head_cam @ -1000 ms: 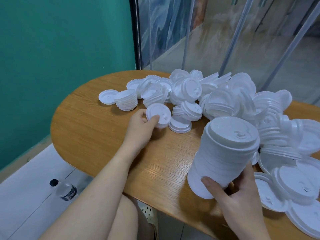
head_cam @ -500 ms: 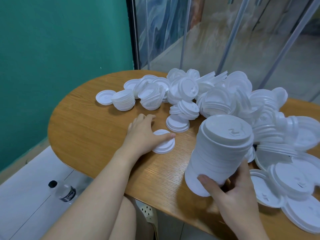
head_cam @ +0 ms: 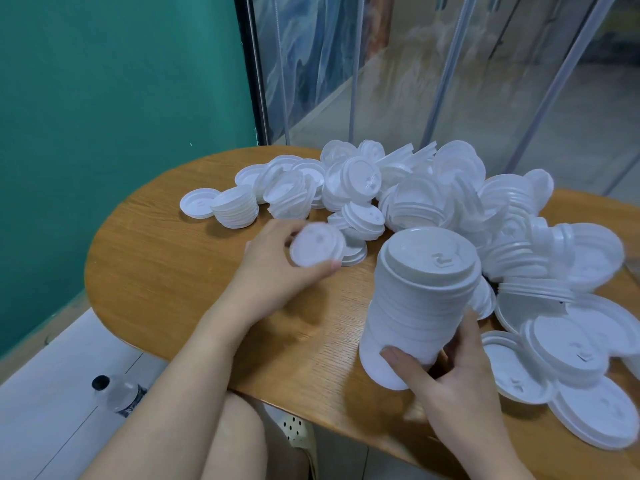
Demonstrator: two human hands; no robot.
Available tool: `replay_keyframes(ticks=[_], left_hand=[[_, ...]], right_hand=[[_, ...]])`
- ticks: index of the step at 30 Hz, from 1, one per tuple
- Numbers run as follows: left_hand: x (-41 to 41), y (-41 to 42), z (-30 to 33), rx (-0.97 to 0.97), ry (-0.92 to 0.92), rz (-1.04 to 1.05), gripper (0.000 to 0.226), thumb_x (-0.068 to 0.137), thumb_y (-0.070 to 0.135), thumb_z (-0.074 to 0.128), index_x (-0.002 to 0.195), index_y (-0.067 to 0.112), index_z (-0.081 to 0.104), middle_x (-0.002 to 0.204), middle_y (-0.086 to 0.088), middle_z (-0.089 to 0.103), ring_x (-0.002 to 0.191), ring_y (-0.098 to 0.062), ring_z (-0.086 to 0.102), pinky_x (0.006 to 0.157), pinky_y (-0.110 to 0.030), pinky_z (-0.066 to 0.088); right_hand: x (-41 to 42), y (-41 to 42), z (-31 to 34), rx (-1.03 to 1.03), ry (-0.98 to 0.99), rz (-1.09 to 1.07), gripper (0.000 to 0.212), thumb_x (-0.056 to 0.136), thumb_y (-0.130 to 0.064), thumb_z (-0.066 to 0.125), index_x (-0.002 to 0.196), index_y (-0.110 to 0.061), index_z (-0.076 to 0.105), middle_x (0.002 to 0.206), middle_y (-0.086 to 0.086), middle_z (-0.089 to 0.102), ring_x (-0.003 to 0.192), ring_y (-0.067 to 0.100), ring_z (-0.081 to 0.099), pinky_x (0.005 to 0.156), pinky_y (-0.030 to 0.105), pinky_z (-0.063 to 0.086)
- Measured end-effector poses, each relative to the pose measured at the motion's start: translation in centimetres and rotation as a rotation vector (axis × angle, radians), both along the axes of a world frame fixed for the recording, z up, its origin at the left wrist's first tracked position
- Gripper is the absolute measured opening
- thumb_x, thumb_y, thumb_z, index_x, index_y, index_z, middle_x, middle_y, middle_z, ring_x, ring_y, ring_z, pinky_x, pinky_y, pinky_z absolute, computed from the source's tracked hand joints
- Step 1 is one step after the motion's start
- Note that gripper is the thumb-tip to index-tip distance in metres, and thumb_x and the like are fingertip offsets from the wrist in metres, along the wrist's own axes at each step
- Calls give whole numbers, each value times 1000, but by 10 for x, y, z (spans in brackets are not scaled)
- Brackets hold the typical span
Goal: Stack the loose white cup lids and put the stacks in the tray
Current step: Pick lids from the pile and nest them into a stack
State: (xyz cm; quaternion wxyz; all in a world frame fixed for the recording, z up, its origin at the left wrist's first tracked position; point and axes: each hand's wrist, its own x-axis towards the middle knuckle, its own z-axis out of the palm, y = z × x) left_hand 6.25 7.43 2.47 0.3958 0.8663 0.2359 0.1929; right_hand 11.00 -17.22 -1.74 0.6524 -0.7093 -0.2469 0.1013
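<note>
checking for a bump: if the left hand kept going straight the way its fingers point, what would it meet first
Probably the low stack of lids just past the lid that the left hand pinches, at the edge of the loose pile. Depth is unclear, since the hand is blurred and seems raised.

lid [head_cam: 317,249] in left hand [head_cam: 277,271] motion-blurred, right-edge lids [head_cam: 620,431] cut off

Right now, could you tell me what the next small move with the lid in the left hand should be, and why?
Probably carry the single lid across and seat it on top of the tall stack. The left hand pinches it clear of the table, while the right hand grips the stack near its base, its top bare.
</note>
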Motion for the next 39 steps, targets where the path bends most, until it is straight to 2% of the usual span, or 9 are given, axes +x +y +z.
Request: replay_keyframes(ticks=[3,6,9,13,19,25,31,34,39], left_hand=[[-5,-21,38,-283,-340,-98,69,65,45,92,126,26,64,121,9,72,114,-8,67,105,-43,53],[-9,-45,69,-311,-453,-260,67,69,41,86,127,17,64,123,2,73,118,-18,67,105,-50,52],[-5,-64,73,-238,-364,-348,67,71,49,84,131,26,65,125,8,70,122,-16,64,105,-47,51],[-1,-79,62,-74,-210,-408,66,73,48,90,132,33,65,126,21,65,124,-1,57,103,-16,42],[-2,-75,55,-66,-214,-442,65,78,49,80,138,32,60,132,17,64,129,-9,57,109,-37,47],[-5,-74,50,-129,-244,-467,89,72,53,80,151,35,44,143,16,57,136,-11,54,113,-36,41],[-19,-46,17,-285,-136,-485,81,82,44,69,154,20,40,150,2,54,140,-21,50,111,-41,44],[-36,-46,-14,-265,64,-473,76,80,37,80,148,32,47,140,8,62,134,-15,55,113,-47,44],[-55,-55,-28,-269,71,-387,59,83,16,84,136,29,60,120,5,73,115,-15,66,105,-43,51]], right_hand=[[0,0,-1,4,6,8,80,53,-54,91,121,-61,49,117,-30,65,112,-7,60,80,8,51],[-1,1,-1,-10,24,-9,80,49,-56,86,120,-63,49,117,-31,64,111,-7,61,81,9,52],[-2,-1,0,-19,9,-14,84,54,-45,98,122,-54,49,112,-34,64,107,-9,61,79,8,50],[-2,-2,2,-39,7,-26,81,55,-41,90,123,-53,47,110,-38,62,106,-13,59,78,7,49],[-2,-2,4,-56,9,-21,83,57,-42,97,123,-51,47,111,-40,60,106,-16,57,77,4,47],[1,-5,-3,-108,-33,-10,88,64,-26,95,131,-53,44,115,-37,62,111,-12,58,84,6,46],[-6,-18,-3,-148,-30,67,89,70,-26,94,131,-64,42,126,-29,64,119,-5,60,91,16,50],[-13,-19,-2,-171,-29,66,81,72,-26,92,129,-61,46,123,-31,64,117,-6,60,84,11,48],[-20,4,-1,-203,-68,58,78,72,-34,94,136,-41,50,122,-23,68,115,0,64,93,32,56]])
